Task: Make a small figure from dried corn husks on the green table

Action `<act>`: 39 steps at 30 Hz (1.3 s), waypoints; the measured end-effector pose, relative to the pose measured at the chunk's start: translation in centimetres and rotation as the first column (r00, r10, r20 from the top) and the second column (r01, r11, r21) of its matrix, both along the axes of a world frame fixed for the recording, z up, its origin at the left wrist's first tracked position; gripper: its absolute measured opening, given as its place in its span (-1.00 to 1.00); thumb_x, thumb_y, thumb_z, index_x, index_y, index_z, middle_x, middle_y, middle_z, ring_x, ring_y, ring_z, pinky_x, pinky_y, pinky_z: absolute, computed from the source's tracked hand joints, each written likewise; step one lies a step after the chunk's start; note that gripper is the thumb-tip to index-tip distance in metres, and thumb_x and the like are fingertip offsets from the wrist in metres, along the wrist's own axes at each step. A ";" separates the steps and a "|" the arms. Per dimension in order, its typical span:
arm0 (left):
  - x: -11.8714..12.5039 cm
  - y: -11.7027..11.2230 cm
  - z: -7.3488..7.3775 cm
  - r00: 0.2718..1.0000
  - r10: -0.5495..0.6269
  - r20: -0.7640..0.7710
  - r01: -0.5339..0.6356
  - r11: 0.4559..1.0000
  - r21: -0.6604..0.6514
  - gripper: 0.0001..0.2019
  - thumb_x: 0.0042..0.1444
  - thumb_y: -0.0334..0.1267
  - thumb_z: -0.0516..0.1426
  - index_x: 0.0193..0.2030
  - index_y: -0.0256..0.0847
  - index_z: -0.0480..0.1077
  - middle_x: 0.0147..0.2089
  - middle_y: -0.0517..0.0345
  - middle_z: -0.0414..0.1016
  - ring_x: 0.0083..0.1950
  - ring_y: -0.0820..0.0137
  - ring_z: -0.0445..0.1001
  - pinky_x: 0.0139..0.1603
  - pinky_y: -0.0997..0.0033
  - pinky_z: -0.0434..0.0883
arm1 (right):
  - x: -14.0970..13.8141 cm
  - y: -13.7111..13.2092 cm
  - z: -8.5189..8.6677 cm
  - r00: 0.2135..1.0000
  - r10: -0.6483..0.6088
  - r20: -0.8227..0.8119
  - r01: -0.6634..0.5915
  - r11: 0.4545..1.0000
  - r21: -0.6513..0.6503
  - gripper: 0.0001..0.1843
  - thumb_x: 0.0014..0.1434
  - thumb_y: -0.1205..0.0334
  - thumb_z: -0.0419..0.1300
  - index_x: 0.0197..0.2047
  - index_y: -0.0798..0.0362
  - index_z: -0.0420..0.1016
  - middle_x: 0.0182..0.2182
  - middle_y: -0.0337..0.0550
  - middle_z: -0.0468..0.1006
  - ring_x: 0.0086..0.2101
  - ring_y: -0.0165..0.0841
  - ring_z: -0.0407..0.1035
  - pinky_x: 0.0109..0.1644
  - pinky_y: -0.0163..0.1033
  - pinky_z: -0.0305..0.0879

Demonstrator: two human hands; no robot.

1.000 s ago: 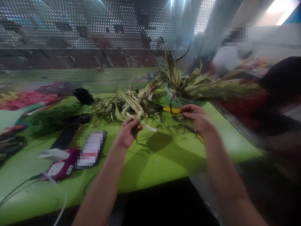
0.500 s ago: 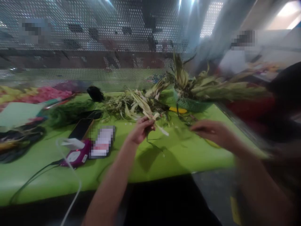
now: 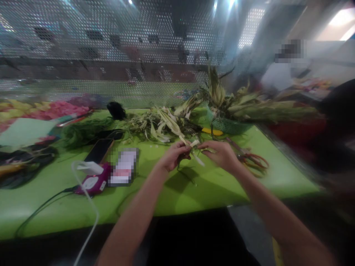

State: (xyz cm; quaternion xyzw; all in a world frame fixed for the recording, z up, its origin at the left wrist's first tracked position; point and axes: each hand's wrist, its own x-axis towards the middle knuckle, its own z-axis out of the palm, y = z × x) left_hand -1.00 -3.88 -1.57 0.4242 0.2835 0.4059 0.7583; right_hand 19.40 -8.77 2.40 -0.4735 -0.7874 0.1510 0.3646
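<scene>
Pale strips of dried corn husk (image 3: pixel 200 161) are pinched in my left hand (image 3: pixel 177 154), above the middle of the table. A tied or folded bit of the husk stands out over my thumb, and a thin dark stem hangs below. From the right, my right hand (image 3: pixel 217 152) meets it with closed fingertips at the folded bit. Just behind lies a heap of dried husks (image 3: pixel 163 123). Scissors with orange handles (image 3: pixel 253 160) rest to the right of my right hand, and a yellow-handled tool (image 3: pixel 212 131) lies farther back.
More husks fill a green basket (image 3: pixel 235 126) at the back right. On the left lie a phone with a lit screen (image 3: pixel 123 166), a dark phone (image 3: pixel 99 150), a purple power block (image 3: pixel 93 184) with cables, and green netting (image 3: pixel 83 131). Another person (image 3: pixel 277 75) sits at the far right.
My right hand has moved left from beside the scissors to the husk in my left hand. The scissors now show uncovered. My left hand keeps its hold.
</scene>
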 end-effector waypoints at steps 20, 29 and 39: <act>0.2 -0.4 0.8 0.996 0.066 -0.057 -0.058 0.989 0.137 -0.71 -0.09 -0.22 0.34 -0.22 -0.28 0.47 -0.22 0.09 0.56 -0.51 0.59 0.41 -0.49 0.56 0.36 | 0.3 1.6 -0.6 0.965 -0.262 0.008 0.261 0.960 -0.103 -0.93 0.08 0.23 0.23 -0.37 0.03 0.50 -0.47 -0.20 0.56 -0.46 -0.37 0.39 -0.38 -0.30 0.22; 0.7 -0.1 0.7 0.972 0.182 -0.149 -0.150 0.967 0.204 -0.65 -0.16 -0.16 0.37 -0.27 -0.31 0.47 -0.47 0.20 0.47 -0.50 0.52 0.42 -0.41 0.50 0.38 | -2.6 1.6 0.2 0.933 -0.228 0.276 0.216 0.974 0.074 -0.92 0.11 0.29 0.17 -0.43 0.02 0.44 -0.47 -0.18 0.55 -0.46 -0.35 0.36 -0.42 -0.31 0.03; -0.4 0.6 0.5 0.959 0.255 -0.126 -0.228 0.954 0.194 -0.77 -0.08 -0.23 0.32 -0.32 -0.31 0.47 -0.35 0.14 0.54 -0.48 0.56 0.39 -0.34 0.49 0.43 | -0.7 2.8 -0.3 0.994 -0.096 -0.044 0.081 0.960 -0.269 -0.86 0.07 0.17 0.27 -0.31 0.04 0.54 -0.47 -0.21 0.58 -0.46 -0.35 0.41 -0.40 -0.30 0.26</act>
